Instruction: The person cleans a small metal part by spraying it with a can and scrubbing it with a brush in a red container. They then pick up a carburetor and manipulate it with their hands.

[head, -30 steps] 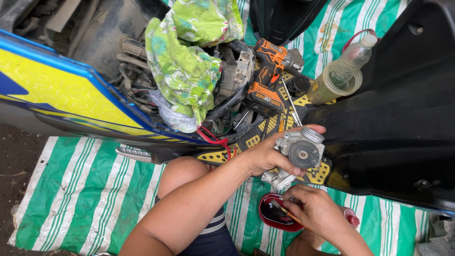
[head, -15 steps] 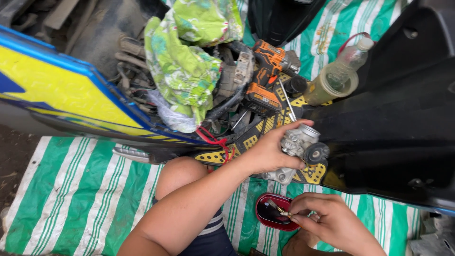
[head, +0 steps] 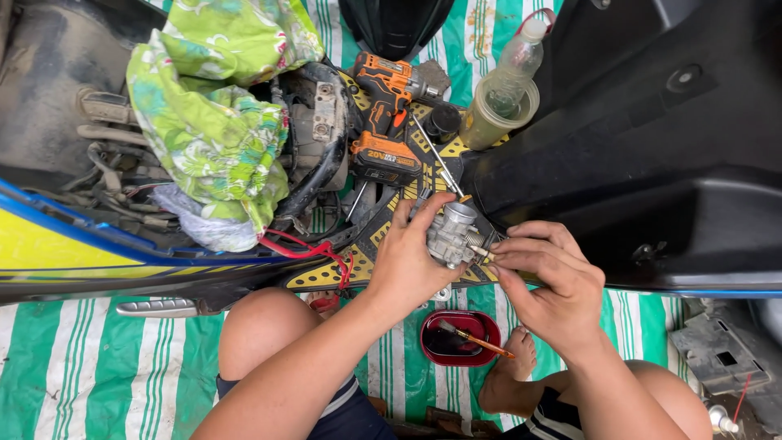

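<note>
my left hand (head: pixel 411 261) grips a small grey metal carburettor (head: pixel 450 235) above the yellow-patterned mat (head: pixel 371 236) while my right hand (head: pixel 554 281) pinches a fitting on its side, fingers closed, with an orange cordless drill (head: pixel 387 122) lying beyond and a red bowl (head: pixel 460 336) below.

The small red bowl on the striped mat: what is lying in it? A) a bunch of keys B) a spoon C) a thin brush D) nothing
C: a thin brush with an orange handle rests across the red bowl, below the right hand and left hand holding the metal part.
</note>
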